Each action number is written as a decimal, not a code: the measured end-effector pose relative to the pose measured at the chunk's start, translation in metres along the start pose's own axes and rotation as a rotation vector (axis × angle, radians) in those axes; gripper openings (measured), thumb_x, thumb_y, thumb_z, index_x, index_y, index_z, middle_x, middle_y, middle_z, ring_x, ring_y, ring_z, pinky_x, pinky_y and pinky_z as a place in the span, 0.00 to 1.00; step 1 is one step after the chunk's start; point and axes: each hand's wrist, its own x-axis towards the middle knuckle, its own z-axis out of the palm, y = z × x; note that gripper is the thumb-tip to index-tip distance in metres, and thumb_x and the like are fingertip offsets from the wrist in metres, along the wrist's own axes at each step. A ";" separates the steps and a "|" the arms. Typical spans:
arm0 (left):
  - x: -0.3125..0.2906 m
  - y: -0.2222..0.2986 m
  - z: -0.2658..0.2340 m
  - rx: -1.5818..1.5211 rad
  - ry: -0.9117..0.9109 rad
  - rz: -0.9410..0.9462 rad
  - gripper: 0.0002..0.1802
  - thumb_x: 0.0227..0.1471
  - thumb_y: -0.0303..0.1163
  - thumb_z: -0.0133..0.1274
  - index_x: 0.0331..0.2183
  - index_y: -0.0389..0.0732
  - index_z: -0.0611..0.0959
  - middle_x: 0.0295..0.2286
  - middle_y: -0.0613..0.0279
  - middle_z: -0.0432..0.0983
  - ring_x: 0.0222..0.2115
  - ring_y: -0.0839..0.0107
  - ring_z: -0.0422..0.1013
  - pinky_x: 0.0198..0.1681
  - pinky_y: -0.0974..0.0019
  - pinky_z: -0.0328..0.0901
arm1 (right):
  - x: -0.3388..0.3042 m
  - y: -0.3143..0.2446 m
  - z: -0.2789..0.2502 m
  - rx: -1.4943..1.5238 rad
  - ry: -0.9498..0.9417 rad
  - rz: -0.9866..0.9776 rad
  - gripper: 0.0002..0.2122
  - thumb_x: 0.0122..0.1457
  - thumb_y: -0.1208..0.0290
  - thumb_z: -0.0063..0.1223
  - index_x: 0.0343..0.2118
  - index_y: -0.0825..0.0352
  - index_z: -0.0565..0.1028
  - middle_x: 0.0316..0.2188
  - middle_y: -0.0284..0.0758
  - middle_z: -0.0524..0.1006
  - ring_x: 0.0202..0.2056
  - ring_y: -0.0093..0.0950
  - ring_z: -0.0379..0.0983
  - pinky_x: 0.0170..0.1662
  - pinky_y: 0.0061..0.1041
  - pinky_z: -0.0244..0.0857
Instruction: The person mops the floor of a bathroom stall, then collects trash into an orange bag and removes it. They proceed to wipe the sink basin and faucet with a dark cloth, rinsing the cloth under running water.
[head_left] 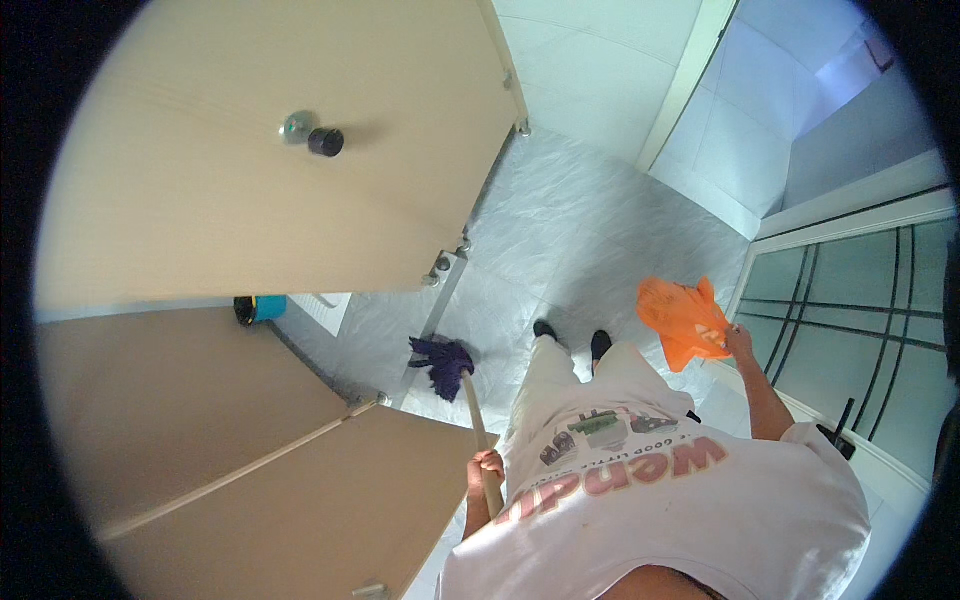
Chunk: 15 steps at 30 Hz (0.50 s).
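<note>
My left hand (485, 468) is wrapped round the pale wooden handle (474, 405) of a mop. Its dark purple strand head (440, 366) rests on the grey floor, at the opening of a stall to my left. On the other side, my right hand (738, 343) grips the gathered top of an orange plastic bag (682, 318). The bag hangs out beside my legs, bulging a little, and what it holds, if anything, is hidden. My dark shoes (544, 329) stand on the tiles between the mop and the bag.
Beige stall panels (200, 220) fill the left side, one bearing a black knob (325, 142). Behind them show a blue-and-black bin (260, 309) and a white floor fixture (325, 311). A glass door (845, 300) with dark stripes stands close on my right. Ahead is a doorway with a white frame (688, 85).
</note>
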 end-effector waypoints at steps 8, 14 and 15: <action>0.085 0.014 0.037 -0.167 0.122 -0.086 0.13 0.52 0.31 0.47 0.17 0.45 0.67 0.13 0.73 0.62 0.13 0.81 0.58 0.19 0.77 0.62 | -0.003 -0.155 0.012 -0.617 0.301 -0.054 0.09 0.56 0.65 0.57 0.34 0.65 0.75 0.18 0.26 0.69 0.18 0.17 0.65 0.20 0.19 0.61; 0.113 0.022 0.103 -0.102 0.083 -0.138 0.15 0.52 0.30 0.46 0.15 0.47 0.67 0.13 0.74 0.62 0.13 0.82 0.61 0.20 0.75 0.63 | 0.021 -0.184 -0.052 -0.546 0.373 -0.123 0.10 0.58 0.63 0.56 0.33 0.67 0.75 0.19 0.24 0.68 0.20 0.16 0.64 0.22 0.19 0.61; 0.115 0.020 0.120 -0.228 0.065 -0.142 0.15 0.52 0.28 0.46 0.16 0.47 0.67 0.13 0.74 0.61 0.13 0.82 0.60 0.20 0.75 0.63 | 0.025 -0.189 -0.050 -0.505 0.371 -0.130 0.11 0.58 0.63 0.56 0.34 0.67 0.75 0.19 0.24 0.67 0.20 0.16 0.64 0.23 0.20 0.61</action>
